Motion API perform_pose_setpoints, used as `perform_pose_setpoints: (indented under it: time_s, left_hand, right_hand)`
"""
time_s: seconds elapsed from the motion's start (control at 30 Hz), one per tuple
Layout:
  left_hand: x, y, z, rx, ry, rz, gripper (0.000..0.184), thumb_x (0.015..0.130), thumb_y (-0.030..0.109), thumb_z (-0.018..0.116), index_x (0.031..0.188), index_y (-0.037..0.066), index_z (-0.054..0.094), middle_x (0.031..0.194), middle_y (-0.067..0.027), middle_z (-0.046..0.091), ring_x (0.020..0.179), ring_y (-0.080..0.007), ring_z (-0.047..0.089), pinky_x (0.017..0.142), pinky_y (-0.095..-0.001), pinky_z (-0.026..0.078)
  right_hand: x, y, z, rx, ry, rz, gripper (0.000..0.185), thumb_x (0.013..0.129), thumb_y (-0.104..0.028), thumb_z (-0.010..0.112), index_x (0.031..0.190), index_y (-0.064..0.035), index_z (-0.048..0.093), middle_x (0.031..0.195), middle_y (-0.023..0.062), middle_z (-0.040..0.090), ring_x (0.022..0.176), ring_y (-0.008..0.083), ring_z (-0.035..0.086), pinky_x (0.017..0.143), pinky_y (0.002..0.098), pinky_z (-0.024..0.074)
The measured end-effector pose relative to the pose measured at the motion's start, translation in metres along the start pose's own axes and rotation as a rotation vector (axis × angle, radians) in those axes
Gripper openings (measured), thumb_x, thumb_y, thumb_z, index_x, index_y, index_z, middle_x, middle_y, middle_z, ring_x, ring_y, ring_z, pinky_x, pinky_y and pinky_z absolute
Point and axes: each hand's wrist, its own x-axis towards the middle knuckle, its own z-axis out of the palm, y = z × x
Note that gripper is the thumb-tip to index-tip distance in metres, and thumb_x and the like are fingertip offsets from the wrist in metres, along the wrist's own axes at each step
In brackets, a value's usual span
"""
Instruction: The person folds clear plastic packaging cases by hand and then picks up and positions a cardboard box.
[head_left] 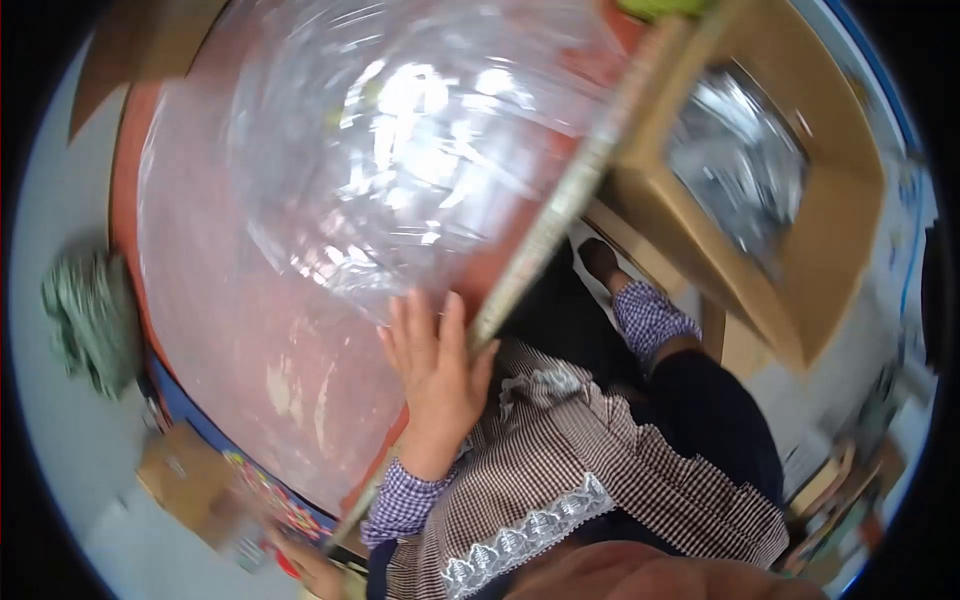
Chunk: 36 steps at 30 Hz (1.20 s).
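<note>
My left hand [432, 375], in a purple checked sleeve, lies at the table's near edge with its fingers spread and back up. Its fingertips touch the rim of a clear plastic sheet or bag [400, 150], crumpled and shiny, spread over the red tabletop [490, 265]. Nothing is gripped in that hand. My right hand does not show. At the lower left, past the table's corner, a blurred hand [310, 570] is at a small red object [284, 563]; whose hand it is and what the object is, I cannot tell.
An open cardboard box [840, 210] with clear plastic packages [740, 150] inside stands to the right. A green bundle [92, 320] and a smaller carton [185, 475] are beyond the table's left side. Brown cardboard [140, 50] juts in at the top left.
</note>
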Motion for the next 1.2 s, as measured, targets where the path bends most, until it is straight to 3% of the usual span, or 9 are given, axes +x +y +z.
perform_pose_setpoints:
  time_s: [0.07,0.13,0.2,0.23,0.3,0.57,0.73,1.13,1.2]
  left_hand:
    - [0.002,-0.002,0.001,0.044,0.036,-0.116,0.064,0.073,0.025,0.062,0.128,0.007,0.034,0.134,-0.0213,0.026,0.127,-0.0349,0.019,0.1,-0.0533,0.011]
    - [0.004,-0.004,0.0,-0.094,-0.03,-0.007,0.057,0.075,0.024,0.057,0.126,0.008,0.036,0.135,-0.0178,0.026,0.127,-0.0322,0.02,0.1,-0.0523,0.011]
    - [0.011,-0.008,-0.007,-0.221,-0.055,0.012,0.053,0.073,0.019,0.061,0.122,0.01,0.043,0.133,-0.018,0.03,0.125,-0.0359,0.022,0.101,-0.0495,0.011]
    - [0.01,-0.011,-0.007,-0.163,-0.022,-0.106,0.053,0.073,0.019,0.061,0.122,0.01,0.043,0.133,-0.018,0.03,0.125,-0.0359,0.022,0.101,-0.0495,0.011]
    - [0.012,-0.015,-0.005,-0.358,-0.051,-0.007,0.041,0.081,0.019,0.048,0.12,0.007,0.042,0.135,-0.0137,0.028,0.127,-0.0288,0.022,0.101,-0.0515,0.005]
    - [0.015,-0.02,0.007,-0.291,0.188,0.039,0.032,0.082,0.016,0.048,0.113,0.008,0.049,0.131,-0.0113,0.037,0.126,-0.0257,0.028,0.102,-0.0517,0.003]
    - [0.019,-0.019,0.011,-0.247,0.211,0.04,0.03,0.082,0.017,0.05,0.111,0.009,0.052,0.13,-0.01,0.039,0.124,-0.0245,0.031,0.103,-0.0512,0.003]
    - [0.01,-0.021,0.005,-0.312,0.123,0.082,0.037,0.081,0.017,0.052,0.117,0.01,0.048,0.133,-0.0091,0.035,0.126,-0.0237,0.027,0.103,-0.0489,0.004]
    - [0.01,-0.019,0.004,-0.291,0.109,0.037,0.043,0.075,0.019,0.06,0.116,0.01,0.05,0.131,-0.0094,0.037,0.126,-0.026,0.026,0.103,-0.0487,0.004]
  right_hand:
    - [0.022,0.001,0.0,0.012,-0.023,-0.031,0.026,0.08,-0.025,0.052,0.082,0.0001,0.059,0.083,0.0181,0.058,0.07,0.0279,0.057,0.063,0.0357,0.0444]
    - [0.026,0.003,0.003,0.057,-0.068,-0.021,0.025,0.08,-0.024,0.052,0.083,0.0,0.059,0.083,0.0179,0.058,0.07,0.0278,0.056,0.063,0.0357,0.0444]
    - [0.03,0.014,0.017,0.071,-0.128,0.013,0.024,0.079,-0.023,0.052,0.083,0.0,0.059,0.083,0.0178,0.058,0.07,0.0278,0.056,0.063,0.0357,0.0444]
    - [0.03,0.018,0.017,0.064,-0.161,0.031,0.024,0.079,-0.023,0.052,0.083,-0.0001,0.058,0.083,0.0177,0.058,0.071,0.0278,0.056,0.063,0.0357,0.0444]
    - [0.032,0.036,0.027,0.045,-0.214,0.072,0.023,0.079,-0.022,0.052,0.084,-0.0001,0.058,0.083,0.0175,0.057,0.071,0.0278,0.056,0.063,0.0357,0.0444]
    - [0.015,0.082,0.046,0.037,-0.308,0.218,0.02,0.078,-0.018,0.053,0.086,-0.0003,0.057,0.084,0.0169,0.057,0.072,0.0277,0.056,0.064,0.0357,0.0444]
    - [0.004,0.097,0.053,0.074,-0.326,0.25,0.018,0.077,-0.015,0.053,0.088,-0.0004,0.057,0.085,0.0164,0.056,0.073,0.0276,0.055,0.064,0.0357,0.0444]
    - [-0.045,0.079,0.018,0.239,-0.099,0.279,0.018,0.075,-0.009,0.054,0.091,-0.0007,0.056,0.086,0.0155,0.055,0.075,0.0275,0.055,0.064,0.0356,0.0444]
    - [-0.062,0.065,0.005,0.295,-0.02,0.274,0.018,0.075,-0.008,0.054,0.092,-0.0008,0.055,0.086,0.0153,0.054,0.075,0.0275,0.054,0.064,0.0356,0.0444]
